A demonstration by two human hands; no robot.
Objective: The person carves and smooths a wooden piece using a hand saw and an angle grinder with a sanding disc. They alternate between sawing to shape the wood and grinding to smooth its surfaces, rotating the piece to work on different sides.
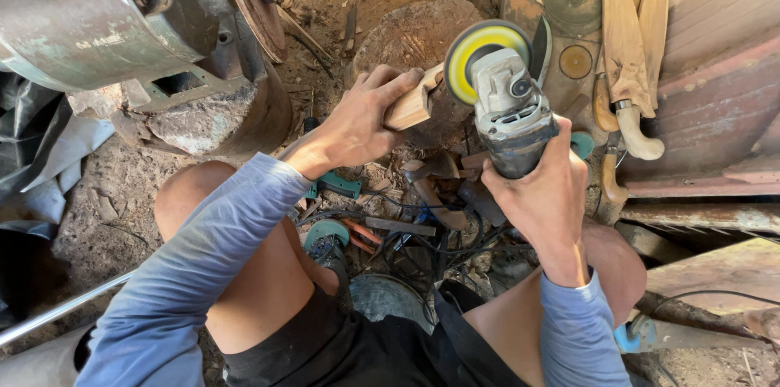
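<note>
**Grinder disc against a small wooden piece, held over a stump**

The biggest thing in view is the grey metal machine body (89,13) at the upper left, dusty and worn, standing on a rough block (215,115). At the right edge lie old boards (715,103) with reddish paint, and on them rests a row of carved pale wooden handles (630,46). In the middle, on the sandy ground, stands a round tree stump (414,34) covered with sawdust.

The person sits low, with bare knees and blue long sleeves (203,265). Between the legs there is a heap of tools and black cables (422,229), with some green parts among them; I cannot tell exactly what each one is.

The right hand (540,192) is closed firmly around the body of an angle grinder (508,107), which points away from the person. Its yellow disc (479,50) stands almost upright, just above the stump.

The left hand (366,115) grips a small wooden piece (414,103), light brown and rather block-shaped, with fingers wrapped over its near end. The far end of the piece meets the lower left edge of the disc; they seem to touch, though the exact contact is hard to see. The piece is in the air in front of the stump, not lying on it.
</note>
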